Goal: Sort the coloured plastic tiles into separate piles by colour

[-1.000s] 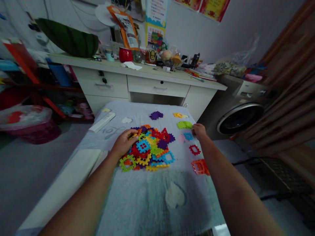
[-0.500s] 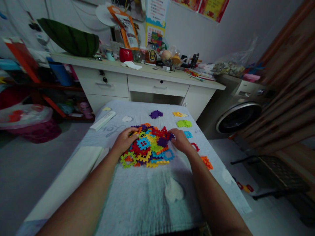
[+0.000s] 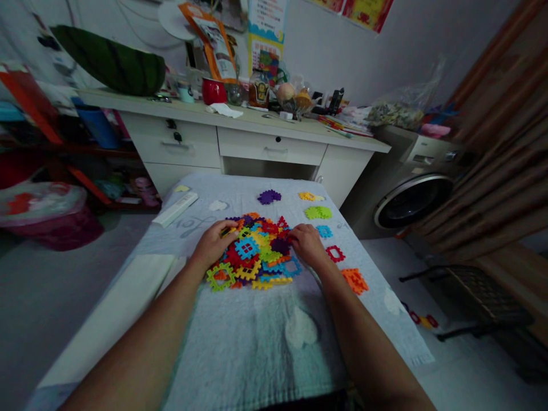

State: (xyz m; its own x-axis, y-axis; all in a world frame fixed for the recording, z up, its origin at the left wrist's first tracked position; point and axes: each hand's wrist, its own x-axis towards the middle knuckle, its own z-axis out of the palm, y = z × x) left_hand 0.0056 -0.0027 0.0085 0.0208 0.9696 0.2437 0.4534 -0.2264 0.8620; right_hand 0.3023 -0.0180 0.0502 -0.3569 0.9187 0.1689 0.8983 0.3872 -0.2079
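A heap of flat interlocking plastic pieces (image 3: 252, 257) with toothed edges, in many colours, lies on a cloth-covered table. At the heap's left edge my left hand (image 3: 214, 242) has its fingers curled, with a yellow piece (image 3: 230, 230) between thumb and forefinger. My right hand (image 3: 307, 242) is at the right side, fingertips pinched against a piece whose colour they mostly hide. Beside those fingertips lies a dark purple piece (image 3: 279, 246). Sorted by colour around the heap are purple (image 3: 269, 197), yellow (image 3: 306, 196), green (image 3: 318, 212), blue (image 3: 324, 231), red (image 3: 335, 254) and orange (image 3: 355, 281) pieces.
A white long box (image 3: 175, 209) lies at the table's far left. Behind stands a white desk (image 3: 274, 149) bearing a watermelon-patterned object (image 3: 115, 64), jars and a red pot (image 3: 213, 91). A washing machine (image 3: 411, 188) and a low chair (image 3: 475, 297) are on the right.
My right hand has shifted slightly left, further onto the heap, uncovering more of the red piece beside it. My left hand stays in place. The view has moved a little.
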